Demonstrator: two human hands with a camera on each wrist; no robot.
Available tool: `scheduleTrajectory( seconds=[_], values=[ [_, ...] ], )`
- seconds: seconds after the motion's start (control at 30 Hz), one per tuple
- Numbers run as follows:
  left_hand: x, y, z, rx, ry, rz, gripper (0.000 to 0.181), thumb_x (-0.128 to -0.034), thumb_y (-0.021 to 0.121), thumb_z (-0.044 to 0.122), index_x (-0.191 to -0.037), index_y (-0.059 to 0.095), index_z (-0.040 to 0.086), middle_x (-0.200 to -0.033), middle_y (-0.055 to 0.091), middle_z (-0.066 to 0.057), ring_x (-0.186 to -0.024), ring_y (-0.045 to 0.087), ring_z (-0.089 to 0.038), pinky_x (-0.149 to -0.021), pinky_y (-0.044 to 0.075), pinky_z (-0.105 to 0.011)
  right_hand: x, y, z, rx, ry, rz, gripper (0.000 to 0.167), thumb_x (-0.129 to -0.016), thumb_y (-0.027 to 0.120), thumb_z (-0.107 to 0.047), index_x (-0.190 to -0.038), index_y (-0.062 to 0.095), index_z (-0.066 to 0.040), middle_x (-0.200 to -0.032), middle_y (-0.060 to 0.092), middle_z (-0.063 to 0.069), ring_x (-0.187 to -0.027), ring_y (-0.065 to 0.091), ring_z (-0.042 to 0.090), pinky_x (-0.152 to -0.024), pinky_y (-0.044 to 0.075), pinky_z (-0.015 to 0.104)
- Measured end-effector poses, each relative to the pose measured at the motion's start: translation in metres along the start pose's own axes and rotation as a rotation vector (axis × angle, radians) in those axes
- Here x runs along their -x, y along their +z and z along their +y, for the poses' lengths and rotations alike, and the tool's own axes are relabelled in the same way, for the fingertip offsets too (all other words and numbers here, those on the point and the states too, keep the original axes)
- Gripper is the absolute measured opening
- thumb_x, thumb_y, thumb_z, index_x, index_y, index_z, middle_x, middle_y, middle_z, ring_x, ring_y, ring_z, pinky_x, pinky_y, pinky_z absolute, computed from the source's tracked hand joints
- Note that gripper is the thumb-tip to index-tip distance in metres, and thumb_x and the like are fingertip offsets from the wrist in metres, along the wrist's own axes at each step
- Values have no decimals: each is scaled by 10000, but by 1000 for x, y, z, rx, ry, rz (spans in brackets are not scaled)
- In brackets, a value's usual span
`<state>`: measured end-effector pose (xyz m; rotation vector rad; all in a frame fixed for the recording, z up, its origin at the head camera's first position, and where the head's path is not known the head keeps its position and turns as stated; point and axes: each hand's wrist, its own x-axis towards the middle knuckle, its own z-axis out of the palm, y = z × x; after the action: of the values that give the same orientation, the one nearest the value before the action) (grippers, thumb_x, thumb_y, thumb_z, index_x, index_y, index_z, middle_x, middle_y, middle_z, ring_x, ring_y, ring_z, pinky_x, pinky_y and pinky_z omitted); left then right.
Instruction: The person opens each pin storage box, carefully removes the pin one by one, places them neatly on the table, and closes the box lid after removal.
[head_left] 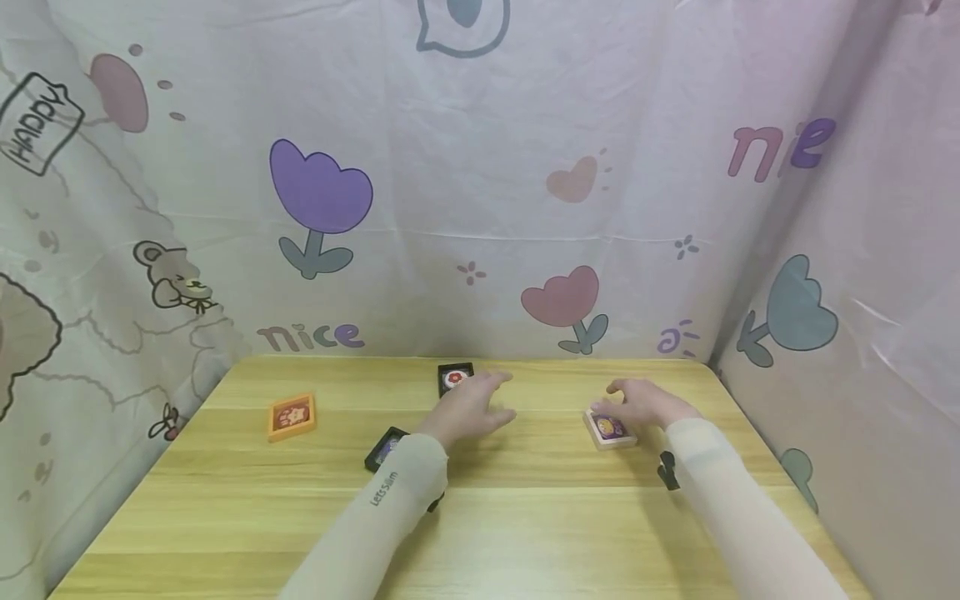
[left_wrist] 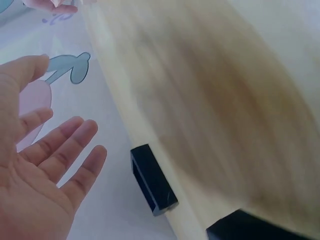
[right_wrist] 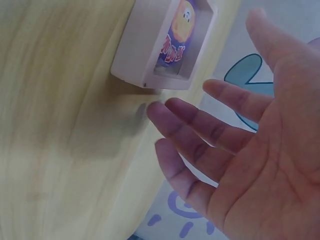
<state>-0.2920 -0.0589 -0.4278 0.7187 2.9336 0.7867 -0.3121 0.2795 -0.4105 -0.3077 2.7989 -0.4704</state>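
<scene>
The left hand (head_left: 467, 410) is over the middle of the table, between two black square frames; its fingers are spread and hold nothing, as the left wrist view (left_wrist: 47, 165) also shows. Behind it lies a black frame with a red and white flower (head_left: 456, 378); nearer, partly hidden by the sleeve, is a black frame with a purple picture (head_left: 386, 446). At the right, a pale pink frame with a purple and yellow picture (head_left: 609, 428) lies beside the right hand (head_left: 647, 403). In the right wrist view a gap shows between the relaxed fingers and the pink frame (right_wrist: 132, 50).
An orange frame with a star-like picture (head_left: 292, 417) lies on the left part of the wooden table (head_left: 525, 533). Patterned cloth (head_left: 420, 192) hangs behind the table and along both sides. A dark band or strap shows under each sleeve.
</scene>
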Motion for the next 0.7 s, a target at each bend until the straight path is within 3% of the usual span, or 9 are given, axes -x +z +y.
scheduleTrajectory(
  seconds=[0.2, 0.37, 0.5, 0.7],
  values=[
    [3, 10, 0, -11, 26, 2, 675, -1001, 748, 408, -1587, 507, 175, -1484, 646, -120, -1303, 668, -290, -1122, 570, -501, 1, 4, -3, 3, 6, -28, 813, -993, 683, -603, -1484, 546, 31, -1355, 681, 274, -1165, 657, 351, -1105, 517, 643],
    [4, 14, 3, -11, 40, -9, 669, -1002, 743, 412, -1578, 514, 161, -1452, 657, -133, -1274, 674, -291, -1096, 585, -502, 2, 6, -7, 45, 26, -9, 696, -938, 751, -585, -1175, 623, 57, -1005, 706, 163, -890, 640, 257, -870, 598, 472],
    [4, 19, 4, -8, 45, -11, 644, -1002, 740, 401, -1562, 531, 162, -1409, 664, -117, -1231, 685, -271, -1055, 605, -480, 5, 6, -9, 67, 53, -6, 601, -891, 783, -582, -962, 593, -16, -835, 634, 88, -750, 581, 216, -681, 520, 335],
    [4, 25, 9, 24, 55, -31, 634, -992, 755, 373, -1546, 550, 142, -1386, 673, -133, -1210, 687, -266, -1052, 605, -473, 9, 8, -11, 50, 80, -24, 597, -874, 798, -585, -937, 591, -29, -805, 626, 78, -703, 549, 189, -605, 447, 275]
  ],
)
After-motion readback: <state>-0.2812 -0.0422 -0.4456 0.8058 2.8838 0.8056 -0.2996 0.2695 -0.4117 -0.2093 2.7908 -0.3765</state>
